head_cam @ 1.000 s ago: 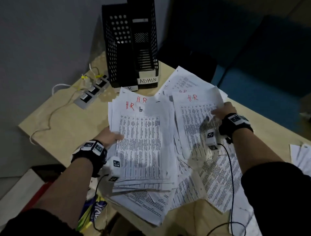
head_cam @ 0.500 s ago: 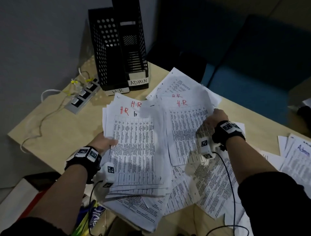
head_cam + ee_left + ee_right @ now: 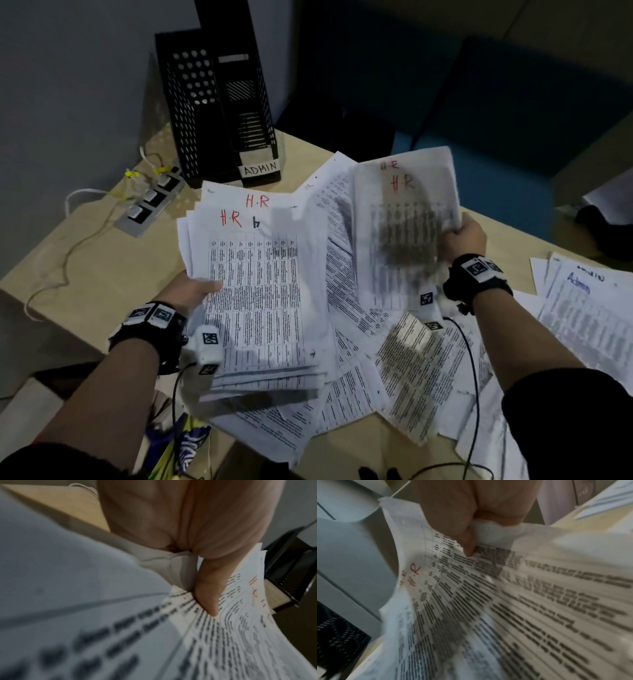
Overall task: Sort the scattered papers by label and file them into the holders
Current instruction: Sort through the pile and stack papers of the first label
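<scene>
The left hand (image 3: 191, 291) holds a thick stack of papers (image 3: 257, 291) marked "H.R" by its side edge. The right hand (image 3: 467, 236) pinches a few more H.R sheets (image 3: 404, 222), lifted over the loose papers (image 3: 394, 377) on the tabletop (image 3: 113, 270). Two black holders (image 3: 219, 113) stand behind.

The two holders (image 3: 219, 109) stand side by side at the far edge of the surface (image 3: 102, 274). Left of the holders lies a power strip (image 3: 150, 202). Before the holders lie loose papers (image 3: 359, 342), overlapping. Well right of the holders lies a second pile (image 3: 582, 301).
</scene>
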